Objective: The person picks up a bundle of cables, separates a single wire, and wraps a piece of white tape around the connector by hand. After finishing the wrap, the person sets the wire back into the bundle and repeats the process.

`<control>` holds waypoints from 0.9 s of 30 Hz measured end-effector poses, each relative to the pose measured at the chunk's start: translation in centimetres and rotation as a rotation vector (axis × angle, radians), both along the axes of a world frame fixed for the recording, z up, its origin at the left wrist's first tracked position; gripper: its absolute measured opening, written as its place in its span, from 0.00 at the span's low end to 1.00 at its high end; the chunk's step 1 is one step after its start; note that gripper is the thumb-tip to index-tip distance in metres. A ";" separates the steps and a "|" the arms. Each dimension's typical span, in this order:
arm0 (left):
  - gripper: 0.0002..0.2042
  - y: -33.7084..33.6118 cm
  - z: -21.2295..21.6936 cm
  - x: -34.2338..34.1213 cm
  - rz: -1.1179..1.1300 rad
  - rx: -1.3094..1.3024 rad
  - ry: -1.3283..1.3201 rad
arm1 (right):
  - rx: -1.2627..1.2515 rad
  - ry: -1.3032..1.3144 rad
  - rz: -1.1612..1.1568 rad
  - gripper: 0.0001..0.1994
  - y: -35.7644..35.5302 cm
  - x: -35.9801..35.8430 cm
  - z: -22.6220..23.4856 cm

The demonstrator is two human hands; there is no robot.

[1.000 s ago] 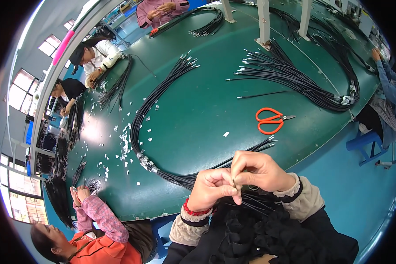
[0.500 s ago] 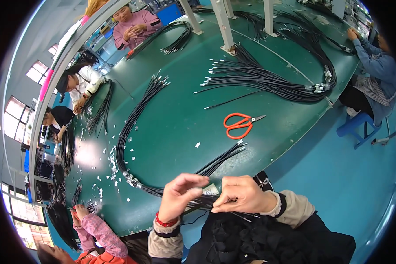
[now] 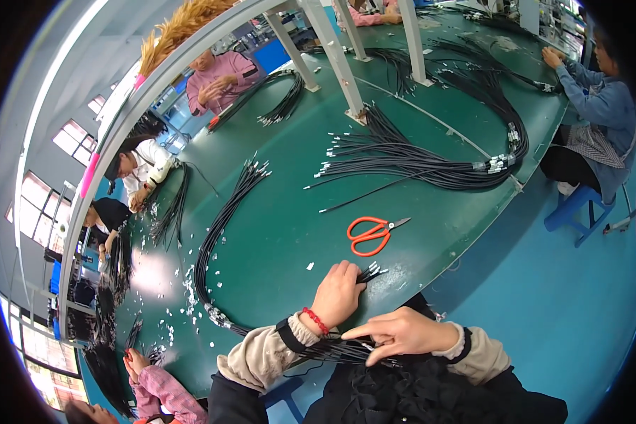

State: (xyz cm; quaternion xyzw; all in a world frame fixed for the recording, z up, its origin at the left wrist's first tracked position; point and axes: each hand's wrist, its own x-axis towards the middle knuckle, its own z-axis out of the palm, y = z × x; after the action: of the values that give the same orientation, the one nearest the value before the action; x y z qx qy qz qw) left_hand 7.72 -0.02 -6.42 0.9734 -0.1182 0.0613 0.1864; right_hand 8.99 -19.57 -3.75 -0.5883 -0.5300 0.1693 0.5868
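Note:
My left hand [image 3: 336, 297] reaches over the table's near edge, its fingers curled round a bunch of black cables [image 3: 367, 275] just behind their silver tips. My right hand [image 3: 405, 335] is close to my lap, thumb and index finger spread apart over the near stretch of black cables [image 3: 338, 350]. Whether its folded fingers touch a cable is hidden. From there a long cable bundle [image 3: 203, 263] curves left and away, bound with pale wrapping [image 3: 218, 315]. Beyond my left hand, orange-handled scissors [image 3: 372, 236] lie on the green table.
A large fan of black cables [image 3: 431, 159] lies at the far right. White scraps [image 3: 189, 297] litter the left side of the green table [image 3: 283, 233]. Metal posts [image 3: 337, 60] rise at the back. Several people sit around, one on a blue stool [image 3: 578, 212].
My left hand has moved right and away from me, from hovering open to closing on the cables near their tips. My right hand's pinch has loosened. The view has shifted slightly.

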 end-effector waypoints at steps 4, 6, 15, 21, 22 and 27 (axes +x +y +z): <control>0.10 -0.2 1.8 0.4 0.122 -0.281 0.214 | -0.045 0.328 0.006 0.16 -3.0 2.6 0.0; 0.09 0.1 2.8 0.1 0.205 -0.437 0.342 | -0.013 0.382 -0.098 0.16 -3.4 3.4 -0.4; 0.09 0.8 6.5 -2.5 0.171 -1.343 0.264 | 0.030 0.416 -0.290 0.11 1.5 4.8 3.0; 0.09 -0.7 6.2 -3.1 0.185 -1.484 0.152 | 0.129 0.145 -0.206 0.14 4.0 5.4 3.3; 0.09 -1.0 6.0 -3.1 0.192 -1.491 0.146 | 0.122 0.146 -0.197 0.14 4.1 5.6 3.3; 0.08 -1.6 5.7 -3.2 0.222 -1.368 0.052 | 0.095 0.293 -0.174 0.15 3.8 6.1 4.9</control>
State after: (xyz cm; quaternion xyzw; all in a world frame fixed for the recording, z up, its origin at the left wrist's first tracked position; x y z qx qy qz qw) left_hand 4.54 -1.59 -0.72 0.6446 0.0519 0.1177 0.7536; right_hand 15.06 -15.73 1.11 -0.5726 -0.3933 0.1768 0.6973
